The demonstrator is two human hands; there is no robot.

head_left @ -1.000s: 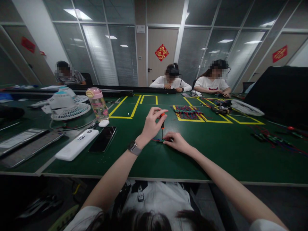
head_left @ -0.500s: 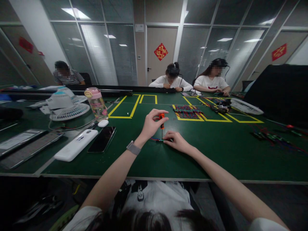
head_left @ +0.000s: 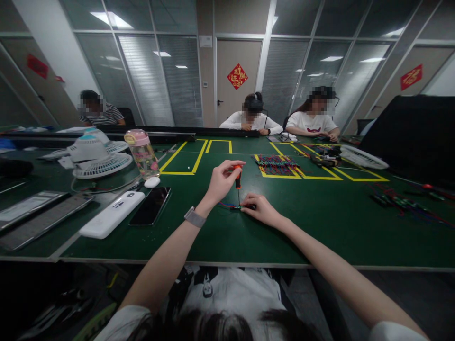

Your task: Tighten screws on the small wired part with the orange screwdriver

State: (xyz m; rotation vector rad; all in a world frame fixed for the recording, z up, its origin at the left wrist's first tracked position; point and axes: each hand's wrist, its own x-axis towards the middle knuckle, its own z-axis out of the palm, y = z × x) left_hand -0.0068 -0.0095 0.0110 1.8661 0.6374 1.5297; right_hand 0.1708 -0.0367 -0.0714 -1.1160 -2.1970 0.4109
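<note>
My left hand (head_left: 224, 180), with a watch on its wrist, grips the top of an orange and black screwdriver (head_left: 238, 182). The screwdriver stands upright, its thin shaft reaching down to a small circuit board (head_left: 235, 207) on the green table. Red and blue wires trail from the board's left end. My right hand (head_left: 261, 208) rests on the table with its fingers pinched on the board's right end; the fingertips partly cover it.
Several wired boards (head_left: 277, 165) lie bunched beyond my hands, others (head_left: 394, 199) at the right. A black phone (head_left: 150, 206), a white phone-shaped device (head_left: 113, 214), a pink-lidded bottle (head_left: 142, 154) and a white fan (head_left: 97, 158) stand or lie left. Three people sit across the table (head_left: 199, 241).
My left hand has shifted its fingers around the screwdriver's top, covering more of the handle. The right hand and the board stay nearly in place.
</note>
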